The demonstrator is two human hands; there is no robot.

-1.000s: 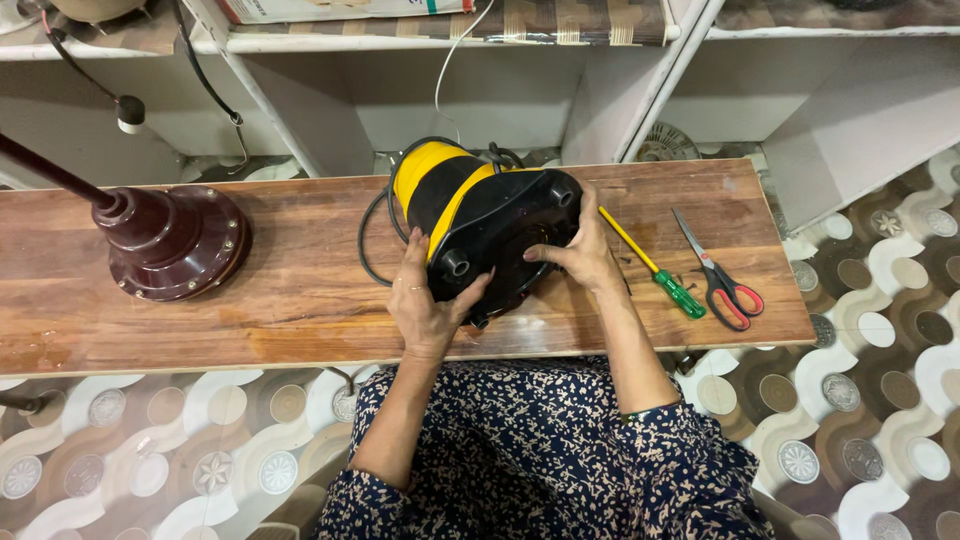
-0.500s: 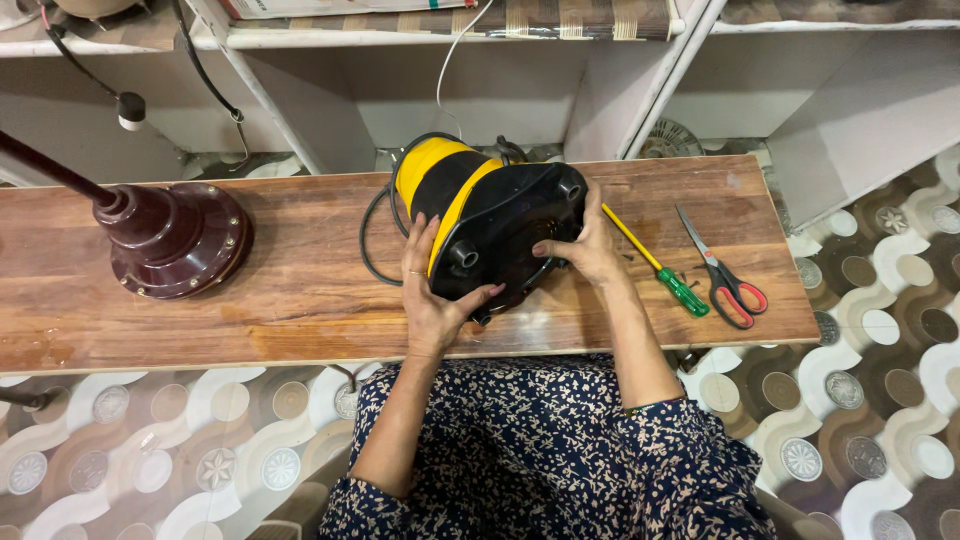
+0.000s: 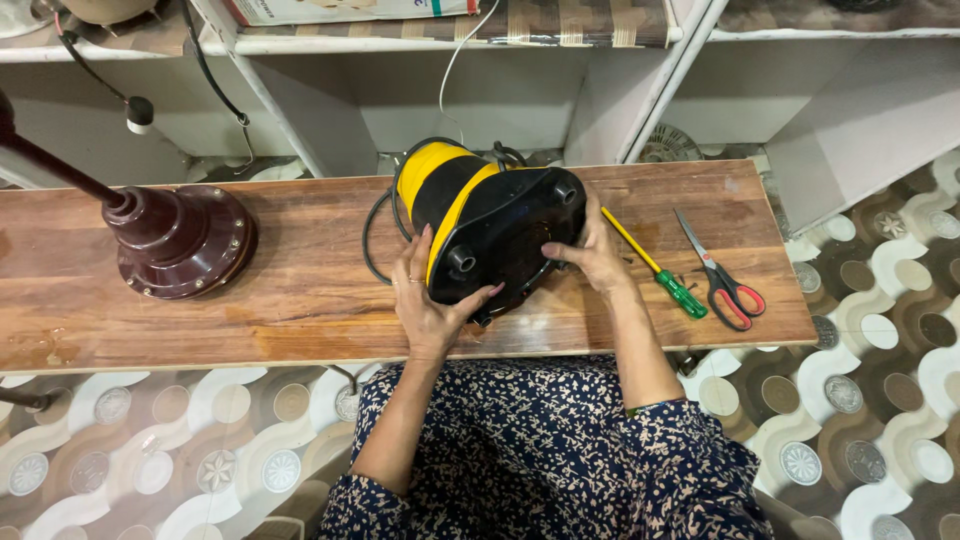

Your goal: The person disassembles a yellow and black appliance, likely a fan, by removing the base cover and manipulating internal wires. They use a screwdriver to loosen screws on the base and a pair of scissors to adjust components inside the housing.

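Fingers (image 3: pixel 432 262) of the left hand (image 3: pixel 428 305) and right hand (image 3: pixel 592 255) clamp the black-and-yellow appliance (image 3: pixel 490 230) from both sides — tipped on the counter (image 3: pixel 300 290), underside exposed, screwdriver (image 3: pixel 660 268) near.

L hand (image 3: pixel 428 305) fingers spread, thumb out to R. R hand (image 3: pixel 592 255) fingers curled inward. Both forearms reach fwd, bare below patterned sleeves.
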